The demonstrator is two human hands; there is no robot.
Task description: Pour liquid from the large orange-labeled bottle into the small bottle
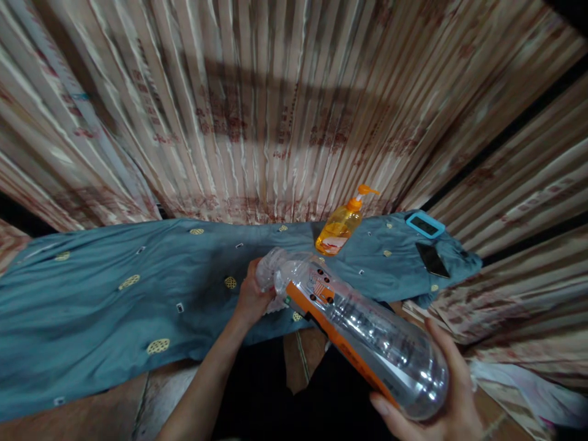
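My right hand (438,392) is wrapped round the base end of a large clear plastic bottle (381,337) with an orange label. The bottle lies tilted in the air, its far end pointing up and left toward my left hand (253,297). That hand is closed on a clear, crinkled plastic piece (271,269) at the bottle's far end. Whether this piece is part of the bottle or a separate item, I cannot tell. Behind the bottle, a pump bottle (339,228) of yellow-orange liquid with an orange pump head stands on the cloth.
A teal cloth with pineapple prints (105,306) covers the long, narrow surface before me. At its right end lie a blue-framed device (425,225) and a dark phone-like slab (432,260). Patterned, pleated curtains (257,122) hang behind and on the right.
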